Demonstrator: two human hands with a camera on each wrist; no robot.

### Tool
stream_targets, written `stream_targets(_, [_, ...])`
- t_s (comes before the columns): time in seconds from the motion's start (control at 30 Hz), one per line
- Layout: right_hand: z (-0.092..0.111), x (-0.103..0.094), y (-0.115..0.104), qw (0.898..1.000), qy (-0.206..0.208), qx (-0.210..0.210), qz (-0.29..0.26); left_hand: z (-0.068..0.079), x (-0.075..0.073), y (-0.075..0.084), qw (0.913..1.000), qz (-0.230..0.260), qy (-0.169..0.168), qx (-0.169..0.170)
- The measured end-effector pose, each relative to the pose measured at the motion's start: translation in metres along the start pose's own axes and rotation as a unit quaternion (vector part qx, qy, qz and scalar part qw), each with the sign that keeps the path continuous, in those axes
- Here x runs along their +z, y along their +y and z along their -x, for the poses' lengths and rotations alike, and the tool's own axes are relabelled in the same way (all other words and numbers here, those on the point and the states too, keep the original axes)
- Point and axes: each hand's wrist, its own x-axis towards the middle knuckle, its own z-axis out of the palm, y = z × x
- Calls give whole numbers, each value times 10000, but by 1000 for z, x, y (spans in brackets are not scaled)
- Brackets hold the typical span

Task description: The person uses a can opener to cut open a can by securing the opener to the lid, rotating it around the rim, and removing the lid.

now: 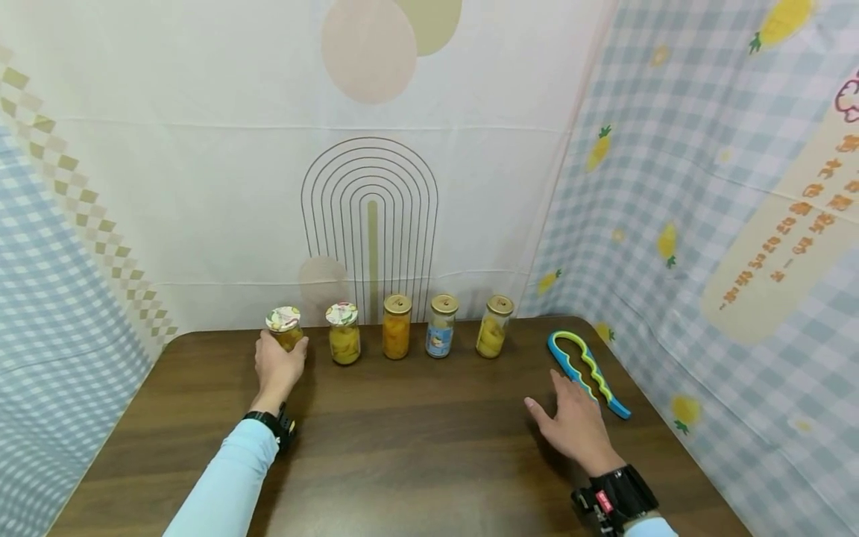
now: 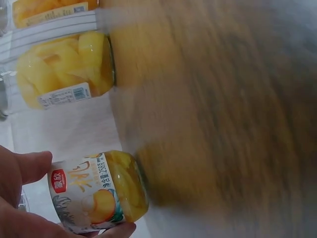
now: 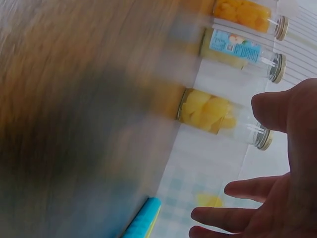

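My left hand holds the leftmost fruit jar, thumb on one side and fingers round the other. In the left wrist view this jar shows a white peach label and yellow fruit inside. To its right stands another jar of yellow fruit with a floral lid. My right hand is over the table at the right, fingers spread and holding nothing. Just beyond its fingers lies a blue and green jar opener with wavy inner edges, partly covered by the hand in the head view.
Farther right in the row along the back edge stand an orange fruit jar, a jar with a blue label and a yellow fruit jar, all gold-lidded. Patterned cloths hang behind and beside the brown table.
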Motion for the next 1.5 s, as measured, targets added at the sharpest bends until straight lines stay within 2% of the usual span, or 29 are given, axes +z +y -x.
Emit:
stream_targets(0.3, [-9,1,17,9997,73,171,174,22,-15,5,9991,-165,-172,344])
stream_targets(0.5, [-14,-5,30,9989,84,447,74,41,-28,5,9976,-352,-259,532])
stream_targets(0.73, [-25,-14,49,9974,-147,696,144,67,-38,13,9919,-659,-830,693])
stream_targets(1.0, [-35,-17,67,9941,-581,908,141,99,-37,22,9813,-888,-1334,1062])
stream_targets(1.2, [-40,-13,80,9910,-865,998,205,120,-33,27,9786,-810,-1484,1175])
stream_targets(1.5, [-44,-11,87,9930,-737,862,331,148,-34,35,9771,-435,-1565,1374])
